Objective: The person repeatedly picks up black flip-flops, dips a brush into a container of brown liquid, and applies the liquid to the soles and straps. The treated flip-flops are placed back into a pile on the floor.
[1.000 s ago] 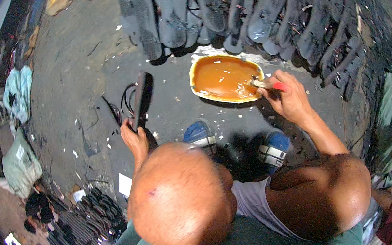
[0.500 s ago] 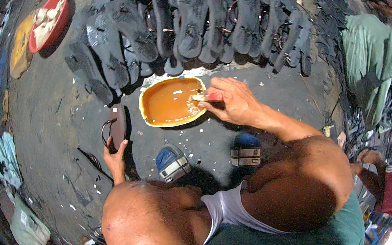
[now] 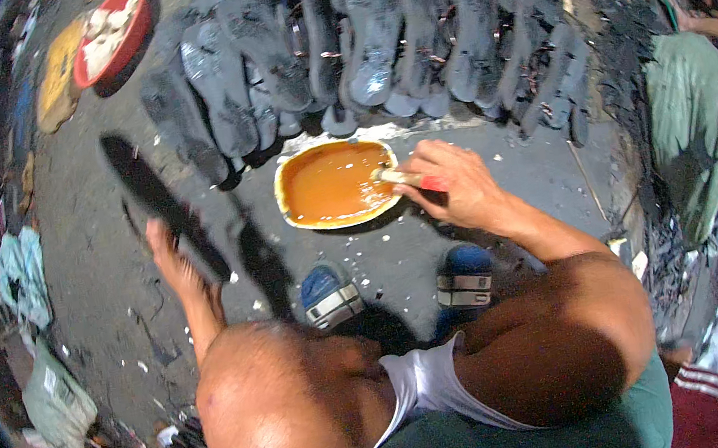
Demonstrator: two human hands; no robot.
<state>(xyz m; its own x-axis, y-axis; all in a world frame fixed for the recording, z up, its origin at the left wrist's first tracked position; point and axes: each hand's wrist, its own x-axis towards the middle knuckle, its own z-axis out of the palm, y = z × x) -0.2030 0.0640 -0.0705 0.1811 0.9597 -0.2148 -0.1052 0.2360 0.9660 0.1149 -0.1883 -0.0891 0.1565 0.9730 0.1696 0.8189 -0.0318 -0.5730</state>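
My left hand [image 3: 179, 266] grips a dark thong sandal [image 3: 158, 200] by its side, tipped up so that a narrow dark face shows. Its strap is mostly out of sight behind the fingers and sole. In my right hand [image 3: 452, 183] is a brush with a red handle [image 3: 432, 183], held between thumb and fingers. The pale brush end reaches into the right side of a shallow cream-rimmed basin [image 3: 284, 207], which holds an orange-brown liquid. The bristles are partly hidden in the liquid.
Rows of dark sandal soles [image 3: 374, 31] lie beyond the basin. A red bowl [image 3: 146, 21] with pale pieces rests at the far left by a yellow sack [image 3: 59, 82]. Green cloth [image 3: 697, 107] lies at the right. My blue sandalled feet [image 3: 330, 296] stand near the basin.
My left hand has swung the sandal left and tilted it, turning its brown top out of view. The right hand keeps the brush at the basin's right side. The whole view has shifted slightly.
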